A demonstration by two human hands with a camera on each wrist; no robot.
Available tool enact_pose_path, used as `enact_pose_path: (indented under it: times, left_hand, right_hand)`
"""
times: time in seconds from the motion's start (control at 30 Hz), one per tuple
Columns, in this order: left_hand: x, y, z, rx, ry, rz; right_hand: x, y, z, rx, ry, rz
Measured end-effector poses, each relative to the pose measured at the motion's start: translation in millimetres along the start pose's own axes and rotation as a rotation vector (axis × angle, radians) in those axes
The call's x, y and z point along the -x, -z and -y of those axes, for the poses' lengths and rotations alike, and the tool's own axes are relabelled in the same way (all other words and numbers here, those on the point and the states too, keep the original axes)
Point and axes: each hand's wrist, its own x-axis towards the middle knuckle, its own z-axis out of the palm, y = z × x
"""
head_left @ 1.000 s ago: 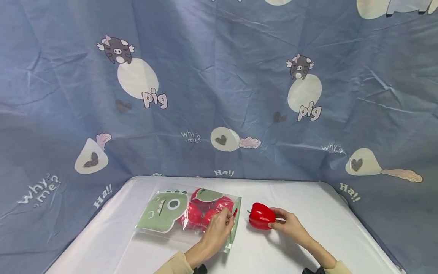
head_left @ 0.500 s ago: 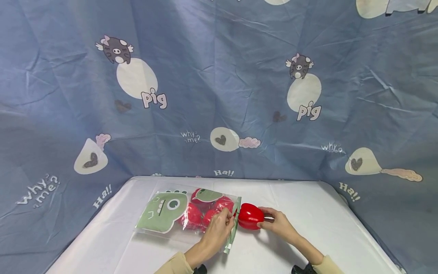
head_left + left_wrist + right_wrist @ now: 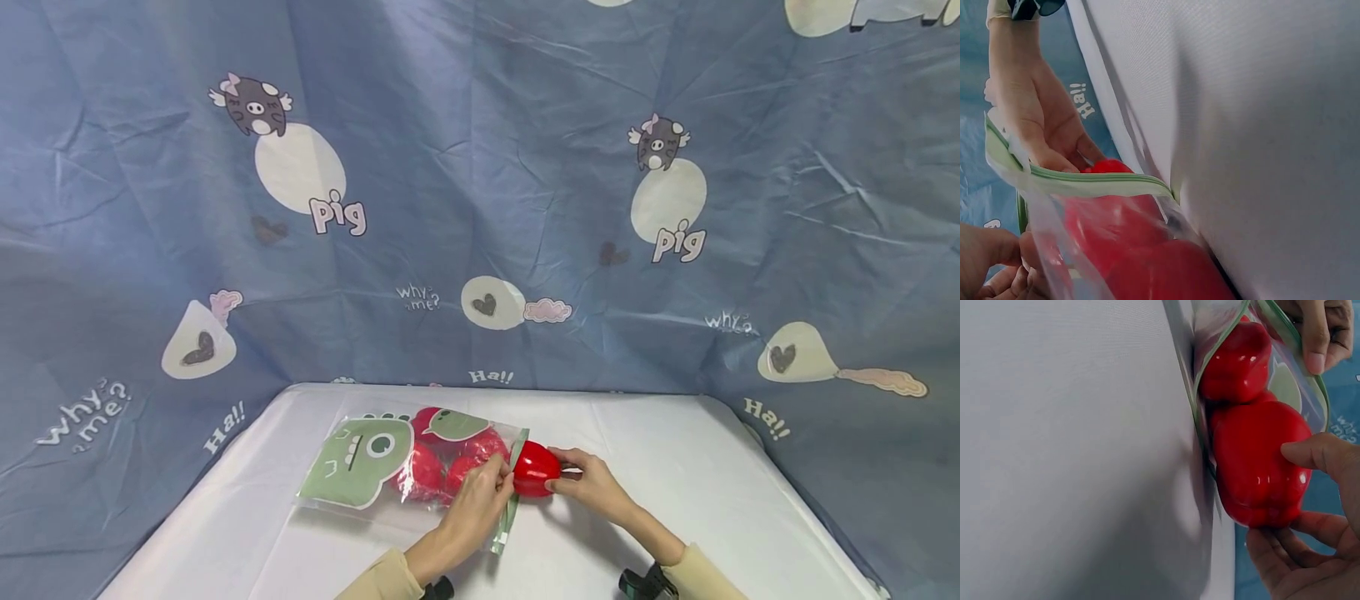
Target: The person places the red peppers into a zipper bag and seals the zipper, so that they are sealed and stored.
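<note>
White table: right fingers grip pepper; left fingers pinch bag.

Both arms wear pale beige sleeves. The left hand and right hand are bare. A black camera mount sits at each wrist.

The head view looked forward and down from above the white table, with the blue patterned cloth behind. Both wrist views sat very close, tilted sideways — one on each side of the zip bag's mouth. All three shared that mouth and the red pepper.
</note>
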Motion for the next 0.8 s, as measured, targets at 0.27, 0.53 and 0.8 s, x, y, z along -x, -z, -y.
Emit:
enact_pose_path:
  times: [0.27,0.53,0.8]
  left_hand:
    - [0.2,-0.1,1.8,0.012,-0.007,0.020]
    - [0.9,-0.5,2.4,0.013,-0.018,0.017]
    - [0.4,0.3,2.0,-0.002,-0.026,-0.005]
  right_hand:
    - [-16.4,-15.8,-1.6,0.018,0.048,-0.010]
    - [-28.8,-31.6,2.0,0.015,0.089,0.000]
    - [-36.7,-50.2,4.5,-0.022,0.092,-0.003]
